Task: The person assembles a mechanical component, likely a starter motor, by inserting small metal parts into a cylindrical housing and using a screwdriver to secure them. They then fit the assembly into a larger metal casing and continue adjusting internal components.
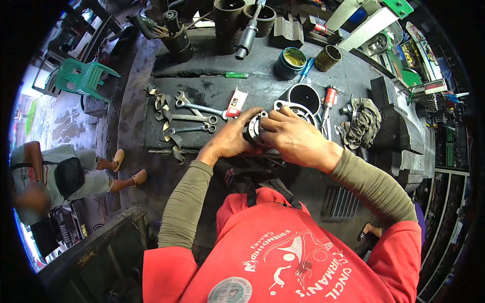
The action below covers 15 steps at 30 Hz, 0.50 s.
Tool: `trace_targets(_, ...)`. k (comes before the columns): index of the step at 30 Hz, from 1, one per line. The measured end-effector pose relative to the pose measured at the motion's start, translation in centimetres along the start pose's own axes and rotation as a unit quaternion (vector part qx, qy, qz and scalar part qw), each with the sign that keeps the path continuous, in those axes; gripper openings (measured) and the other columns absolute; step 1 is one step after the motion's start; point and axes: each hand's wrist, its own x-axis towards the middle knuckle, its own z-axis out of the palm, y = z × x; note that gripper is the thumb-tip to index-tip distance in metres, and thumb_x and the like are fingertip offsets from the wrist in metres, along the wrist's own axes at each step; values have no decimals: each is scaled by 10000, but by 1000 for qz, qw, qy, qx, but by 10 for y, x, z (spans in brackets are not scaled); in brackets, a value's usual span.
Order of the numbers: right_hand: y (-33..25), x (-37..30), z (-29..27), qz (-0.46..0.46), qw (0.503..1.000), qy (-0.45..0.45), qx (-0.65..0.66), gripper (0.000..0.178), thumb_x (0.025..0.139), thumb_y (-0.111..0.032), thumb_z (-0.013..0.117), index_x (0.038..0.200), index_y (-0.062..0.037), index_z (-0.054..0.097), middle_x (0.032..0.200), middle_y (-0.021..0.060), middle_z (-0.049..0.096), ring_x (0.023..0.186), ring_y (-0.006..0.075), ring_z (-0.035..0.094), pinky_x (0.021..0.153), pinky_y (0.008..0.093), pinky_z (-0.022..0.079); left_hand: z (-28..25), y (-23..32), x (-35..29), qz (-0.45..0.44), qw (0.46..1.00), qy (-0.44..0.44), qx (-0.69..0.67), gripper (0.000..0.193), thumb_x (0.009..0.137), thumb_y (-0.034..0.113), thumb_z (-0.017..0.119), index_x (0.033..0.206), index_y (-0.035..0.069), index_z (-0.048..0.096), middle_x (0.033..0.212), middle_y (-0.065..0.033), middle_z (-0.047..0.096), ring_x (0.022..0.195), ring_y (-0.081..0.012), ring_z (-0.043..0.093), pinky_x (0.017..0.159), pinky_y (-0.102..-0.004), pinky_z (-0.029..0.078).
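Observation:
Both of my hands close around a round metal bearing part at the near edge of a dark, greasy workbench. My left hand cups it from the left and below. My right hand covers its right side, fingers on its rim. Most of the part is hidden by my fingers. Several wrenches lie on the bench just left of my hands.
A black round ring, a screwdriver, a rag and a grease tin sit behind my hands. Dark cylinders stand at the back. A green lighter lies mid-bench. A person sits at the left by a green chair.

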Motion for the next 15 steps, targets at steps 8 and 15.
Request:
trace_targets(8,0,-1,4,5,998,67,13,245,753,-250,806,962,-124,791,1234,50,634,1234,213,584,1050,483,424,0,-3,3,6,1000,-16,-20,1181,610,84,1019,1623,107,414,1575,-183,554,1472,-322,525,1191,-435,462)
trace_targets(15,-7,-7,11,59,993,101,-23,195,776,-271,770,890,-115,798,1262,48,631,1272,214,574,1161,616,368,2,2,0,-8,1000,-6,4,1146,615,74,1003,1606,88,428,1534,-169,589,1432,-300,561,1182,-419,466)
